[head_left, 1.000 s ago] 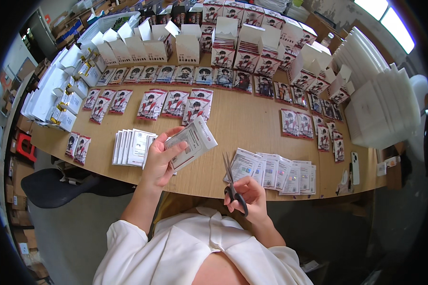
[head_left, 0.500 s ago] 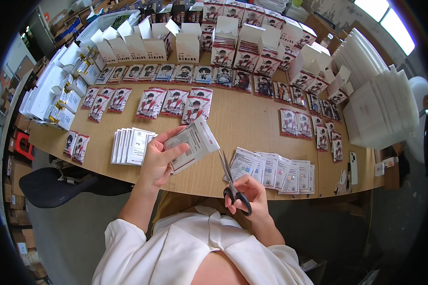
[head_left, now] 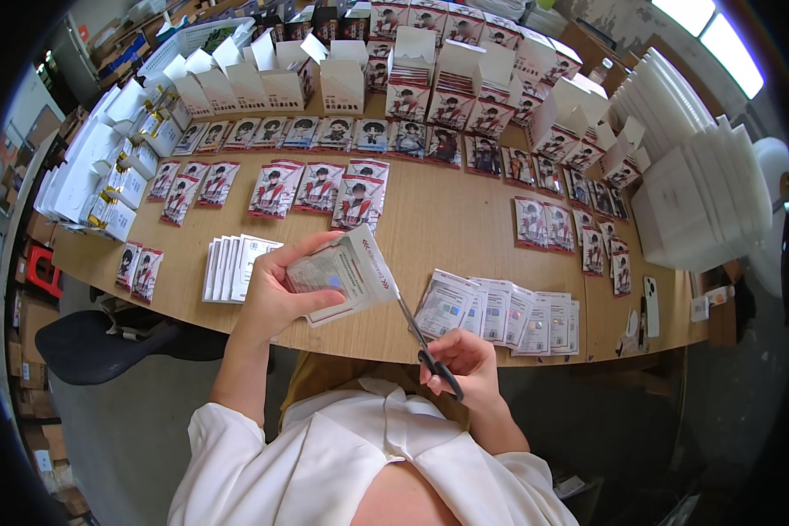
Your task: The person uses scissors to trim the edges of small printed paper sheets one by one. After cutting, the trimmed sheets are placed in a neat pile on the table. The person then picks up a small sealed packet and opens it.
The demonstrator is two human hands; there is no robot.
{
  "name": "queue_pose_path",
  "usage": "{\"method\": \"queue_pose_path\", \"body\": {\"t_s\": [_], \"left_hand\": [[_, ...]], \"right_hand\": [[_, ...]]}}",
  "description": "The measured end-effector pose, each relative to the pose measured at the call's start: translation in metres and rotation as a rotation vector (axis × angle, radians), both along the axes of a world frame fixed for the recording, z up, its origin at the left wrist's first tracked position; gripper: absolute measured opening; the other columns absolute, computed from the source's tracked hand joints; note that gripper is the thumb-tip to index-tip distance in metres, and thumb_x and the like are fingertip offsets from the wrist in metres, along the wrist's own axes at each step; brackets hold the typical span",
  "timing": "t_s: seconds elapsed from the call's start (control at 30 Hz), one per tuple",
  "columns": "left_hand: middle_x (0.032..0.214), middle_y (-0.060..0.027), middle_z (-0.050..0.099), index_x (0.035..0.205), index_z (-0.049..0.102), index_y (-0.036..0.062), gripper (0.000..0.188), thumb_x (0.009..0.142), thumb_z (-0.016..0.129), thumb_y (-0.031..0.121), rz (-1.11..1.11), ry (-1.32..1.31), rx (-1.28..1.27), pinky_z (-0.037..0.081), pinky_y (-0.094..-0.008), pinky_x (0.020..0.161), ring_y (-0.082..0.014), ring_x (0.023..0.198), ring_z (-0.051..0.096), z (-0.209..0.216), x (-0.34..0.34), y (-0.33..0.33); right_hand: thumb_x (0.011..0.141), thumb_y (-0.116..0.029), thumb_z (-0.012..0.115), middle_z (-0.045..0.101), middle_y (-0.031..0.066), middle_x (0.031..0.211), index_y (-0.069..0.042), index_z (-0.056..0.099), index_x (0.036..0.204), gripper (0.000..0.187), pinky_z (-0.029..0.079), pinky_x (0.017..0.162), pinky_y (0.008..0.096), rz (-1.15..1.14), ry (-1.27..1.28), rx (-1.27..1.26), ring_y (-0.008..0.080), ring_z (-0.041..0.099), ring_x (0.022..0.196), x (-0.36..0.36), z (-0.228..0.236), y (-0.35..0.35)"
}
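Pinched between the thumb and fingers of my left hand [head_left: 285, 289] is a flat white packet [head_left: 351, 273] with printing on its face. My right hand [head_left: 465, 364] grips black-handled scissors [head_left: 421, 337]. The scissor blades point up and left and meet the packet's right edge; whether they have cut into it I cannot tell. A fanned stack of white packets [head_left: 223, 272] lies just left of my left hand. Beyond my right hand, more overlapping packets [head_left: 500, 314] with small shiny squares lie near the table's front edge.
Illustrated red-and-white packets [head_left: 316, 186] lie in groups across the wooden table [head_left: 438, 223]. Opened boxes [head_left: 342, 83] line its back. White cartons [head_left: 118, 180] stand left, clear plastic bins [head_left: 697, 197] right. A phone [head_left: 651, 307] is at the right edge, a black chair [head_left: 88, 346] at lower left.
The packet has tilted and shifted slightly left and down in my left hand. The scissors have turned, and their blades now lie against the packet's edge, looking closer together.
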State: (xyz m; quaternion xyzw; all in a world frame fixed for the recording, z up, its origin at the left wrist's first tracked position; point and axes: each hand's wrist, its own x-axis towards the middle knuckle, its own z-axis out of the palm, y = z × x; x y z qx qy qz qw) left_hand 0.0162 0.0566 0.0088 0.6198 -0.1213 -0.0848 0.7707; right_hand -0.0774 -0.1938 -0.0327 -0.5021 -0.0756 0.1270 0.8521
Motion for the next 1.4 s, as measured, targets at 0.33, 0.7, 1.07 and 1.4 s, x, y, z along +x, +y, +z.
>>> {"method": "queue_pose_path", "body": {"t_s": [0.33, 0.7, 1.07, 1.4], "left_hand": [[0.1, -0.0053, 0.062, 0.116, 0.056, 0.0021, 0.068, 0.052, 0.079, -0.006, 0.005, -0.028, 0.114, 0.048, -0.0244, 0.079, -0.0104, 0.09, 0.059, 0.004, -0.007, -0.002], [0.102, -0.0069, 0.062, 0.115, 0.056, 0.0015, 0.066, 0.054, 0.078, -0.009, 0.017, -0.054, 0.144, 0.048, -0.0251, 0.081, -0.0111, 0.091, 0.059, 0.008, -0.014, -0.007], [0.098, -0.0044, 0.063, 0.116, 0.056, 0.0029, 0.058, 0.062, 0.074, -0.007, 0.005, -0.115, 0.141, 0.048, -0.0224, 0.077, -0.0066, 0.087, 0.057, 0.011, -0.018, -0.012], [0.099, -0.0033, 0.063, 0.115, 0.057, 0.0041, 0.056, 0.063, 0.073, -0.007, -0.001, -0.132, 0.172, 0.048, -0.0222, 0.078, -0.0071, 0.087, 0.057, 0.009, -0.019, -0.016]], "right_hand": [[0.068, 0.007, 0.072, 0.061, 0.0079, 0.077, 0.004, 0.056, 0.094, 0.031, 0.051, 0.063, 0.0223, -0.045, -0.063, -0.027, 0.0106, 0.06, 0.07, -0.004, -0.013, 0.001], [0.068, 0.006, 0.072, 0.06, 0.0062, 0.076, 0.004, 0.057, 0.093, 0.03, 0.051, 0.064, 0.0215, -0.06, -0.075, -0.035, 0.0084, 0.06, 0.07, -0.004, -0.012, 0.001], [0.067, 0.005, 0.073, 0.06, 0.0057, 0.074, 0.003, 0.056, 0.093, 0.031, 0.049, 0.061, 0.0188, -0.06, -0.057, -0.029, 0.0078, 0.06, 0.068, -0.003, -0.013, -0.001], [0.068, 0.006, 0.072, 0.06, 0.0049, 0.076, 0.002, 0.055, 0.092, 0.03, 0.048, 0.062, 0.0183, -0.056, -0.045, -0.024, 0.0069, 0.059, 0.069, 0.0, -0.014, -0.002]]}}
